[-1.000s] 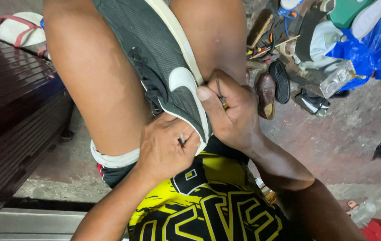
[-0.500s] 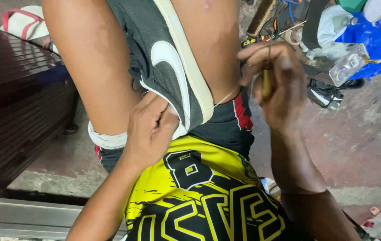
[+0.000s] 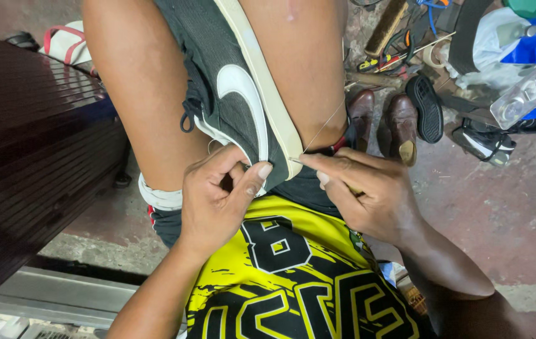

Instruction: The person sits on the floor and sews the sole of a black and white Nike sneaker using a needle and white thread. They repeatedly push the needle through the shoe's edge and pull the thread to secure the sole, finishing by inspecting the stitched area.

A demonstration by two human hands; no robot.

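the left hand (image 3: 217,198) pinches the near end of the dark grey sneaker (image 3: 233,94) wedged between the knees, while the right hand (image 3: 368,194), its grip pressed together on a needle (image 3: 295,161), meets the cream sole (image 3: 261,81), a thin thread (image 3: 324,125) running far-right.
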